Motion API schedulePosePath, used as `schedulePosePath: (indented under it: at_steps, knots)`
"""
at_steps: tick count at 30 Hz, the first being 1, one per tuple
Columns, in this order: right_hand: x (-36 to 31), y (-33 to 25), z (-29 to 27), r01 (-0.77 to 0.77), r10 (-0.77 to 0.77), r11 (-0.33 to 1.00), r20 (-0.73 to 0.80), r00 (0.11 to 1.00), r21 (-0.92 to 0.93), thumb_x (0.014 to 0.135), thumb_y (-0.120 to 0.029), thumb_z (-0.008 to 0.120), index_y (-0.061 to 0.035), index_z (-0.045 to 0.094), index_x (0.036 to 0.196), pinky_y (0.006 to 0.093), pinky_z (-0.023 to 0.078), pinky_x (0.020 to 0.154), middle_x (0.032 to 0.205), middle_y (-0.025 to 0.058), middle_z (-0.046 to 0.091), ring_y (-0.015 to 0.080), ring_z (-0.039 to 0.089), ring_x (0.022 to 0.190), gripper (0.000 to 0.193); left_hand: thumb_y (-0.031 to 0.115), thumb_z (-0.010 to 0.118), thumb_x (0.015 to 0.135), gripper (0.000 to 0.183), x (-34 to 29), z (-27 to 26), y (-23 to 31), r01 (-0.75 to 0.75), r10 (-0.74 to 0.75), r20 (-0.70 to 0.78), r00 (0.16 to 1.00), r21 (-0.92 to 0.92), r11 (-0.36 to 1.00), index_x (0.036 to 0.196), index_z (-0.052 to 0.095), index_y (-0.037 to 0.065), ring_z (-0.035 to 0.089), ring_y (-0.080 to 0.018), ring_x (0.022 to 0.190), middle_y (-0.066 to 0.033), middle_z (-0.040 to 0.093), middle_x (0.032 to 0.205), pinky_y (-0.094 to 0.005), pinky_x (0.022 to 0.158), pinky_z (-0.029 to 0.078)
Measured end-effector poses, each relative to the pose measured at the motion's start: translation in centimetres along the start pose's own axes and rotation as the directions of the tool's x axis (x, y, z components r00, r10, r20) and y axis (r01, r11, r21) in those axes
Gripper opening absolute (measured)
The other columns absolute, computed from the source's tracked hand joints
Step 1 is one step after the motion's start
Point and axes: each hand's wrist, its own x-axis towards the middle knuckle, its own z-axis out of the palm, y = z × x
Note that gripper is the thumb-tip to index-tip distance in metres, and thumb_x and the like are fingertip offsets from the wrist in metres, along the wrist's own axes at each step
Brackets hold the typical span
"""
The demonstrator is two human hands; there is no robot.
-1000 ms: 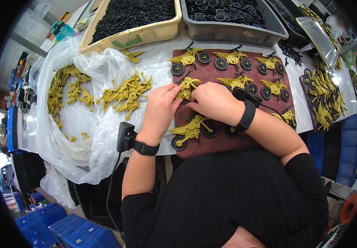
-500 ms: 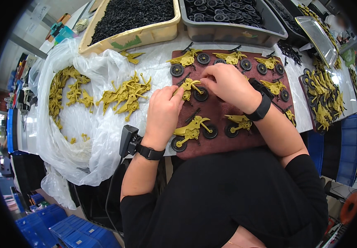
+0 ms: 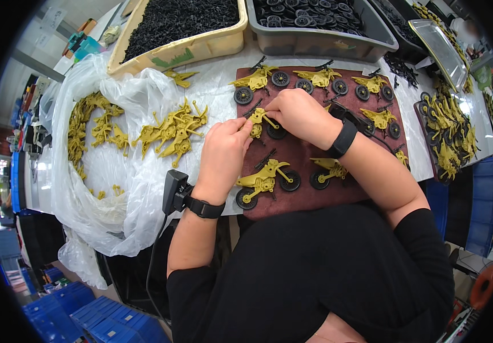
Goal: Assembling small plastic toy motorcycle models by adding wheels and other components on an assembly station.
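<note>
My left hand (image 3: pixel 223 150) pinches the left end of a yellow plastic toy motorcycle body (image 3: pixel 256 122) on the maroon mat (image 3: pixel 309 148). From the other side, my right hand (image 3: pixel 303 117) closes thumb and fingers at the body's front fork; whatever is between those fingertips is hidden. A black spoked wheel (image 3: pixel 276 131) lies right beside the fork, partly under my right hand. Nearer me rests another yellow motorcycle body (image 3: pixel 263 178), with a wheel (image 3: pixel 247 198) at its rear and another wheel (image 3: pixel 290 181) by its fork.
More yellow bodies with wheels lie along the mat's far and right sides. To the left are a pile of yellow bodies (image 3: pixel 172 132) and a clear plastic bag (image 3: pixel 109 197). Behind stand a cream bin (image 3: pixel 200 47) of small black parts and a grey bin (image 3: pixel 326 47) of wheels.
My right hand has moved a little left and down, its fingertips now closer to the body's fork and covering more of the wheel. My left hand keeps its pinch on the body.
</note>
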Motion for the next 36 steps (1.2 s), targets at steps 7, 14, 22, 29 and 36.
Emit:
schedulePosePath:
  at_steps: [7,14,22,29,36]
  knots:
    - [0.6,0.5,0.0,0.014,-0.009,0.999,0.084,0.996,-0.050,0.080,-0.013,0.062,-0.0030,0.071,0.086,0.0405,0.050,0.067,0.074,0.0188,0.063,0.0354,0.062,0.072,0.014,0.003,0.070,0.074,0.031,-0.2,0.9,0.4,0.023,-0.022,-0.026,0.999,0.056,0.998,0.105,0.066,0.001,0.062,-0.0299,0.091,-0.0131,0.065,0.102,-0.0357,0.079,0.051]
    - [-0.3,-0.2,-0.2,0.034,-0.031,0.997,0.039,0.999,-0.067,0.081,-0.013,0.062,0.0002,0.070,0.088,0.0400,0.051,0.070,0.077,0.0176,0.066,0.0340,0.063,0.074,0.017,0.004,0.070,0.074,0.029,-0.4,0.9,0.0,0.029,-0.030,-0.049,0.998,-0.020,0.999,0.102,0.066,0.000,0.062,-0.0307,0.091,-0.0139,0.064,0.102,-0.0357,0.079,0.051]
    - [0.2,0.2,-0.1,-0.007,0.007,1.000,-0.004,1.000,0.020,0.081,-0.013,0.062,0.0000,0.070,0.088,0.0391,0.051,0.072,0.080,0.0170,0.067,0.0333,0.064,0.076,0.016,0.004,0.072,0.068,0.034,0.3,0.1,1.3,-0.054,0.065,-0.057,0.996,0.175,0.983,0.101,0.065,-0.002,0.060,-0.0301,0.086,-0.0133,0.063,0.095,-0.0384,0.076,0.049]
    - [0.7,0.7,0.2,-0.039,0.040,0.998,-0.033,0.999,0.044,0.081,-0.012,0.063,-0.0005,0.070,0.087,0.0388,0.051,0.072,0.080,0.0170,0.067,0.0332,0.064,0.076,0.015,0.006,0.069,0.070,0.033,0.8,0.8,0.0,-0.020,0.014,0.032,0.999,0.196,0.980,0.100,0.063,-0.005,0.059,-0.0289,0.087,-0.0139,0.062,0.092,-0.0396,0.076,0.047]
    - [1.1,1.0,0.4,-0.050,0.059,0.991,-0.071,0.996,0.121,0.081,-0.012,0.060,-0.0005,0.071,0.084,0.0400,0.051,0.073,0.079,0.0196,0.066,0.0346,0.064,0.076,0.016,0.009,0.068,0.073,0.037,0.7,0.5,-1.0,-0.104,0.109,-0.014,0.994,0.188,0.977,0.107,0.060,-0.003,0.060,-0.0278,0.083,-0.0123,0.063,0.090,-0.0370,0.077,0.045]
